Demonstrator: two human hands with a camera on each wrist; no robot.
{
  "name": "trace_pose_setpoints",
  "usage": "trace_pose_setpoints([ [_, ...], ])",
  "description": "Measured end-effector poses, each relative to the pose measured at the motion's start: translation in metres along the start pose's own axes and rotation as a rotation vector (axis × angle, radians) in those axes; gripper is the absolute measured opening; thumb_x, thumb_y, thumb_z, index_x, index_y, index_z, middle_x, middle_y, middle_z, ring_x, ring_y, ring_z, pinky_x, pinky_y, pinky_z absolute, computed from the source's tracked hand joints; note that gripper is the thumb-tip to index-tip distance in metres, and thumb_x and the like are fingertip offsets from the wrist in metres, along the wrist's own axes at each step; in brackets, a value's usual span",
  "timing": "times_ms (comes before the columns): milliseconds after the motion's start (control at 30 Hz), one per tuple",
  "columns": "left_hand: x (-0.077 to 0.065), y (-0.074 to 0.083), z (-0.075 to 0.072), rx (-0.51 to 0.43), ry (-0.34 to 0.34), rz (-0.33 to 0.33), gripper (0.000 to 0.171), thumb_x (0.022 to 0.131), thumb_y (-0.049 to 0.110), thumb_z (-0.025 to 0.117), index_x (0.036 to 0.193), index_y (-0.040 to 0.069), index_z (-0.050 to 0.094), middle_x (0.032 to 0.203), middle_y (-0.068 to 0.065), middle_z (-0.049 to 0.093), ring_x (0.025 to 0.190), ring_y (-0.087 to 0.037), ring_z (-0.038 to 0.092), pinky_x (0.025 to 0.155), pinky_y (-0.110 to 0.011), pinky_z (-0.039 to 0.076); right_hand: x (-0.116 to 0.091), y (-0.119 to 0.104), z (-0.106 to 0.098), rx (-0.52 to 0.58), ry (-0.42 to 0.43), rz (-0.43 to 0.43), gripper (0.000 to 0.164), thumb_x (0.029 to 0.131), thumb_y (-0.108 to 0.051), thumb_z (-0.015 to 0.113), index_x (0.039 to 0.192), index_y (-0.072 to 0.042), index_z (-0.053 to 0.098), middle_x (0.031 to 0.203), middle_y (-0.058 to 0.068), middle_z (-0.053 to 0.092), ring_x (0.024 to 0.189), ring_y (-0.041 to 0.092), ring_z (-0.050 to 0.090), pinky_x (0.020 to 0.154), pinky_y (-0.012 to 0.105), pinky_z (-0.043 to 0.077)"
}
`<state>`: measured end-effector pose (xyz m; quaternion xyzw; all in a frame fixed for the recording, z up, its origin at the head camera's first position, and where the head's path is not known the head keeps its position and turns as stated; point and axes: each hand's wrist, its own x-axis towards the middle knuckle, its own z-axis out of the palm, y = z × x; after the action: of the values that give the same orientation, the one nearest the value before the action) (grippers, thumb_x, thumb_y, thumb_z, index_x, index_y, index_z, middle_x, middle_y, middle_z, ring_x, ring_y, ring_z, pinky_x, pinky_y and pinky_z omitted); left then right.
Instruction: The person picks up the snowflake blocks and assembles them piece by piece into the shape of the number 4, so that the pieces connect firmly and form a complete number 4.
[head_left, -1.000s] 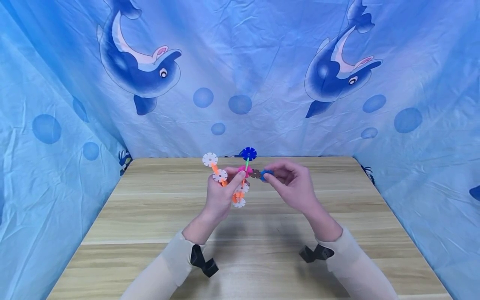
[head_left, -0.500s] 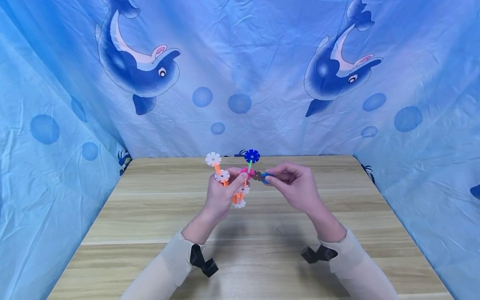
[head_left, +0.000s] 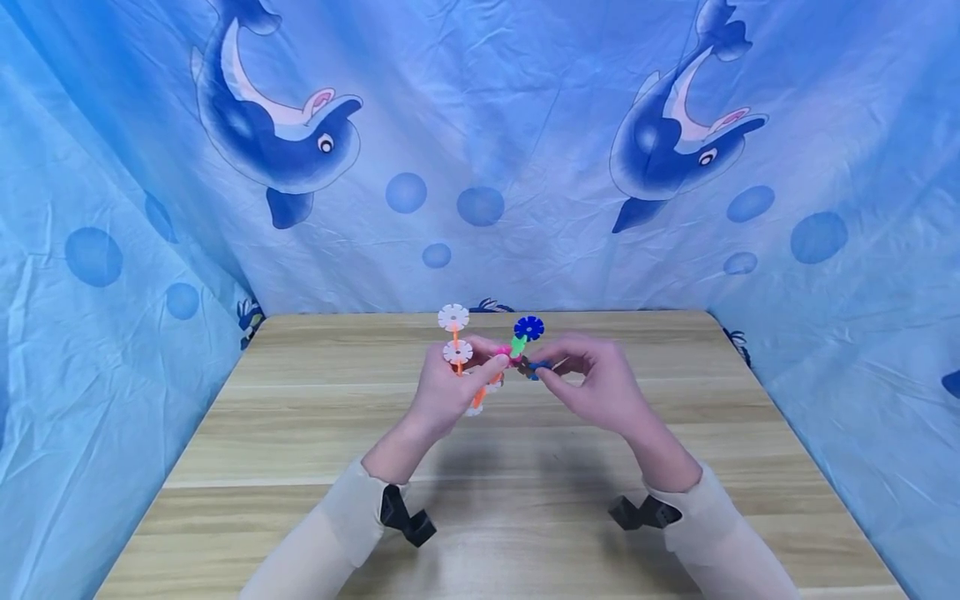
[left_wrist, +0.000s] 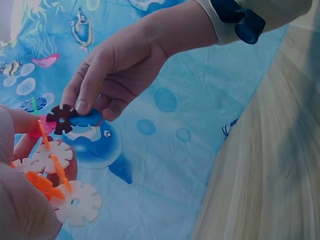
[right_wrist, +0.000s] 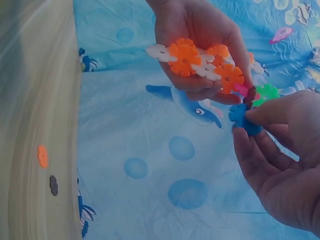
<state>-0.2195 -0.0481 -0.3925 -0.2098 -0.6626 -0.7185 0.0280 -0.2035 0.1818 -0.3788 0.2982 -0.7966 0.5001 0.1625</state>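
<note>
My left hand (head_left: 438, 392) holds an assembly of interlocking snowflake discs, its thumb and fingers pinching near a pink disc (head_left: 506, 355). White discs (head_left: 453, 317) alternate with orange discs (right_wrist: 184, 57) along one branch, partly hidden behind the palm in the left wrist view. From the pink disc, a green disc (head_left: 518, 345) leads up to a dark blue disc (head_left: 529, 327). A brown disc (left_wrist: 61, 120) sits on the pink disc's right side, joined to a blue disc (right_wrist: 240, 117). Thumb and fingers of my right hand (head_left: 600, 387) pinch that blue disc.
Both hands work above a wood-grain table (head_left: 300, 450). In the right wrist view a loose orange disc (right_wrist: 42, 156) and a dark disc (right_wrist: 53, 185) lie on the tabletop. A blue dolphin-print cloth (head_left: 480, 108) hangs behind and along the sides.
The assembly has shifted right and turned, so the green disc shows its face and the white discs stand closer to the hands. The right hand has lowered slightly, still pinching the blue disc.
</note>
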Motion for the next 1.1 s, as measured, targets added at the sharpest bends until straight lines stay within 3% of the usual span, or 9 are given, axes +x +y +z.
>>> trace_pose_setpoints([
  [167, -0.001, 0.001, -0.003, 0.076, 0.000, -0.019, 0.020, 0.094, 0.010, 0.081, 0.112, 0.002, 0.078, 0.110, -0.017, 0.081, 0.090, -0.021, 0.073, 0.073, -0.027, 0.062, -0.002, 0.001, -0.001, -0.032, 0.005, 0.041, 0.017, 0.091, 0.003, 0.081, 0.102, -0.010, 0.081, 0.094, 0.005, 0.080, 0.076, 0.013, 0.076, 0.072, 0.027, 0.067],
  [300, 0.000, 0.003, -0.008, 0.100, -0.002, -0.002, 0.026, 0.093, 0.010, 0.081, 0.118, 0.005, 0.076, 0.116, -0.016, 0.079, 0.095, -0.020, 0.075, 0.077, -0.027, 0.064, -0.004, 0.005, 0.000, 0.015, 0.043, 0.080, 0.013, 0.092, 0.003, 0.080, 0.101, -0.006, 0.080, 0.093, 0.011, 0.081, 0.076, 0.011, 0.078, 0.071, 0.026, 0.067],
  [533, 0.002, 0.006, -0.013, -0.025, -0.034, 0.038, 0.045, 0.093, -0.002, 0.077, 0.135, -0.003, 0.061, 0.126, -0.027, 0.073, 0.099, -0.012, 0.078, 0.083, -0.026, 0.066, -0.005, 0.012, 0.003, 0.140, 0.148, 0.099, 0.011, 0.092, 0.008, 0.077, 0.102, 0.005, 0.076, 0.097, 0.023, 0.079, 0.080, 0.004, 0.079, 0.072, 0.030, 0.068],
  [700, 0.001, 0.004, -0.012, -0.046, 0.008, 0.025, 0.056, 0.089, -0.002, 0.079, 0.139, -0.003, 0.056, 0.115, -0.007, 0.078, 0.094, -0.008, 0.076, 0.077, -0.021, 0.065, -0.005, 0.014, 0.006, 0.237, 0.228, 0.071, 0.013, 0.092, 0.014, 0.073, 0.104, 0.011, 0.073, 0.098, -0.001, 0.081, 0.082, 0.003, 0.079, 0.073, 0.028, 0.067],
  [800, 0.000, -0.002, -0.012, -0.131, 0.009, 0.027, 0.063, 0.088, -0.006, 0.076, 0.145, -0.005, 0.050, 0.114, 0.002, 0.073, 0.096, -0.008, 0.075, 0.082, -0.023, 0.066, -0.005, 0.015, 0.009, 0.326, 0.268, 0.029, 0.014, 0.090, 0.018, 0.071, 0.104, 0.017, 0.069, 0.100, -0.010, 0.080, 0.085, 0.005, 0.080, 0.073, 0.030, 0.067],
  [900, -0.001, -0.010, -0.009, -0.218, -0.030, 0.046, 0.062, 0.089, -0.002, 0.078, 0.145, -0.007, 0.050, 0.116, 0.001, 0.071, 0.098, -0.011, 0.076, 0.091, -0.028, 0.066, -0.004, 0.016, 0.014, 0.391, 0.297, -0.018, 0.014, 0.090, 0.022, 0.069, 0.103, 0.022, 0.067, 0.101, -0.007, 0.080, 0.089, 0.006, 0.080, 0.073, 0.031, 0.067],
  [967, -0.001, -0.015, -0.006, -0.227, -0.048, 0.072, 0.060, 0.090, 0.002, 0.081, 0.142, -0.007, 0.053, 0.115, 0.002, 0.074, 0.098, -0.011, 0.075, 0.092, -0.027, 0.065, -0.005, 0.015, 0.016, 0.405, 0.309, -0.029, 0.014, 0.089, 0.022, 0.069, 0.103, 0.022, 0.066, 0.102, -0.006, 0.080, 0.090, 0.007, 0.081, 0.072, 0.031, 0.067],
  [1100, -0.001, -0.020, 0.007, -0.238, -0.025, 0.110, 0.047, 0.091, 0.001, 0.080, 0.134, 0.002, 0.061, 0.110, 0.005, 0.079, 0.099, -0.010, 0.075, 0.090, -0.026, 0.065, -0.006, 0.014, 0.023, 0.444, 0.318, -0.002, 0.014, 0.091, 0.021, 0.068, 0.104, 0.023, 0.064, 0.103, -0.005, 0.078, 0.091, 0.009, 0.081, 0.072, 0.032, 0.068],
])
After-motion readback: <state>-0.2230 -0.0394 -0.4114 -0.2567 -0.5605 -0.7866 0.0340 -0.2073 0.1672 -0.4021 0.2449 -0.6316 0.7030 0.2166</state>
